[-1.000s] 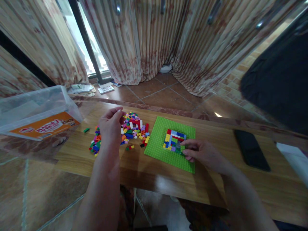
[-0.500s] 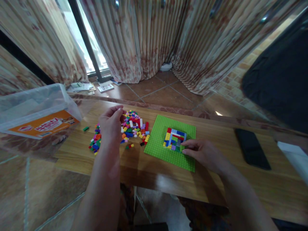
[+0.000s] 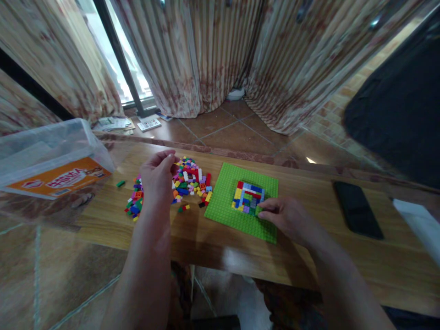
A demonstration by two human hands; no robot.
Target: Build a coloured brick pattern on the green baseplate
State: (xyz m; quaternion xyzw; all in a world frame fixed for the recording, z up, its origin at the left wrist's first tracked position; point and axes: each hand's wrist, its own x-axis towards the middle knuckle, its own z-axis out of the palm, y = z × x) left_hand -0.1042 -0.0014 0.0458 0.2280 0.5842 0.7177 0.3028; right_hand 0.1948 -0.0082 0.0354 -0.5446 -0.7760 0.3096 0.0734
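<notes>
A bright green studded baseplate (image 3: pixel 223 188) lies on the wooden table. On its middle sits a square build of coloured toy bricks (image 3: pixel 238 194), with red, yellow, blue, white and purple pieces. At the near right corner of that build, my right hand (image 3: pixel 288 217) pinches a small green brick (image 3: pixel 259 210) between thumb and fingers. The brick is low against the build; whether it is pressed down I cannot tell. My left hand (image 3: pixel 156 174) hovers over the heap of loose bricks (image 3: pixel 187 185), fingers pressed together. What they hold, if anything, is hidden.
A clear plastic box (image 3: pixel 99 151) with an orange label stands left of the bricks. One green brick (image 3: pixel 120 184) lies apart near it. On the right rest a black phone (image 3: pixel 357 208) and a white paper (image 3: pixel 415 224). Striped curtains (image 3: pixel 206 55) hang beyond the table.
The view has shifted slightly. My right hand stays at the build's near right corner with the green brick, and my left hand remains over the heap.
</notes>
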